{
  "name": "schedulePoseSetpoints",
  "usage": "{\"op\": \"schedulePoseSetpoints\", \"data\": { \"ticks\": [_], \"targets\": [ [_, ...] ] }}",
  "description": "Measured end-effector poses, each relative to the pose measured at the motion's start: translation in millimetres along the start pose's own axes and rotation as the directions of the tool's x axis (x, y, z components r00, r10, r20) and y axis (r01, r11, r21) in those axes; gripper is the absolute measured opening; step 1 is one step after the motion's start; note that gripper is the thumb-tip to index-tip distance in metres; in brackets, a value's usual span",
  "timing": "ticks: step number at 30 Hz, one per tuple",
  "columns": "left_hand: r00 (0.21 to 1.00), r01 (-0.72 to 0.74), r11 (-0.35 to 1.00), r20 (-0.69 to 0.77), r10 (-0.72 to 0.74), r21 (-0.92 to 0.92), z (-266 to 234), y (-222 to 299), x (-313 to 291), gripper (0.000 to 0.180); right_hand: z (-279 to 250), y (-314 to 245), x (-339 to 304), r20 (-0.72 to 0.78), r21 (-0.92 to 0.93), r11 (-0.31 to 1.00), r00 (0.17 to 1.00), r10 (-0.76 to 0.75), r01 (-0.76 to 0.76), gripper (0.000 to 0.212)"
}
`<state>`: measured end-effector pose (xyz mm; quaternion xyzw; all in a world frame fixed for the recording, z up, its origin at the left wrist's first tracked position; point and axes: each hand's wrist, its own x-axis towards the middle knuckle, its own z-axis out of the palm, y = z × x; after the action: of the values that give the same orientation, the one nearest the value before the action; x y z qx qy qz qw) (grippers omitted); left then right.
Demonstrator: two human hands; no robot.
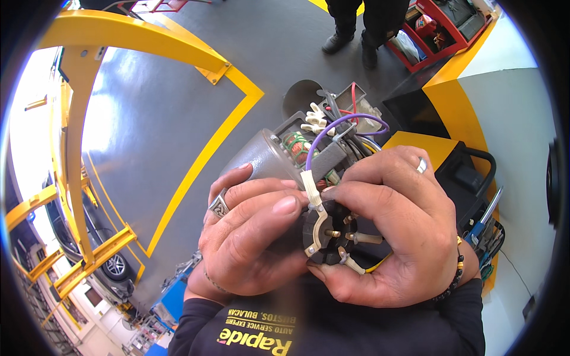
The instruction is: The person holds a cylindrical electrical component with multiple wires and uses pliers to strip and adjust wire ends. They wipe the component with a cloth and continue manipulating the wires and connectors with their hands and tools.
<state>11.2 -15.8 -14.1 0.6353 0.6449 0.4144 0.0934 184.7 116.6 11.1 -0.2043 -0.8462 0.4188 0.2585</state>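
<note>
Between my two hands is a small round black terminal block (pixel 328 224) with brass contacts and pale-sleeved wire ends. My left hand (pixel 249 231) pinches its left side, beside a cream connector sleeve (pixel 311 187). Curled round the right side, my right hand (pixel 404 225) has its thumb at the lower edge and its fingertips at the top. A purple wire (pixel 332 126) arches up from the sleeve. Just beyond my hands sits a grey motor housing (pixel 255 160), opened to show copper windings (pixel 297 145) with green lacing. White connectors (pixel 313 118) and loose wires lie on its far side.
A yellow steel frame (pixel 136 35) rises at left over grey floor. Another person's legs (pixel 356 29) stand at the far side, beside a red tool tray (pixel 442 35). A black cart (pixel 469 172) is close on my right. A car wheel (pixel 116 266) shows lower left.
</note>
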Motion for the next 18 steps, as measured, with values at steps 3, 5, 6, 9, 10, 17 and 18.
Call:
{"op": "schedulePoseSetpoints", "data": {
  "ticks": [3, 5, 6, 9, 10, 17, 18],
  "targets": [
    [1.0, -0.021, 1.0, -0.003, 0.021, 0.019, 1, 1, 1, 0.066, 1, -2, 0, 0.014, -0.001, 1.0, 1.0, 0.016, -0.016, 0.053],
    [0.999, -0.041, 0.999, -0.003, 0.041, 0.019, 1, 0, 2, 0.064, 1, -5, 0, 0.029, -0.012, 0.999, 0.999, 0.035, -0.034, 0.053],
    [0.999, -0.043, 0.999, -0.007, 0.043, 0.018, 1, 0, 2, 0.064, 1, -6, 0, 0.019, -0.017, 0.999, 0.999, 0.038, -0.038, 0.053],
    [1.0, -0.025, 1.0, -0.016, 0.025, 0.012, 2, 1, 1, 0.063, 6, -6, -1, -0.04, -0.01, 0.999, 0.999, 0.034, -0.035, 0.054],
    [1.0, -0.013, 1.0, -0.01, 0.013, 0.011, 1, 2, 1, 0.063, 6, -6, 0, -0.063, 0.008, 1.0, 0.998, 0.03, -0.029, 0.055],
    [0.981, -0.109, 0.994, 0.167, 0.103, 0.027, -14, -8, 1, 0.071, -18, 6, 6, 0.007, 0.052, 0.99, 0.991, -0.133, 0.132, 0.036],
    [0.982, -0.121, 0.992, 0.149, 0.115, 0.032, -12, -8, -1, 0.072, -20, 3, 9, 0.037, 0.034, 0.989, 0.989, -0.145, 0.144, 0.034]
  ]
}}
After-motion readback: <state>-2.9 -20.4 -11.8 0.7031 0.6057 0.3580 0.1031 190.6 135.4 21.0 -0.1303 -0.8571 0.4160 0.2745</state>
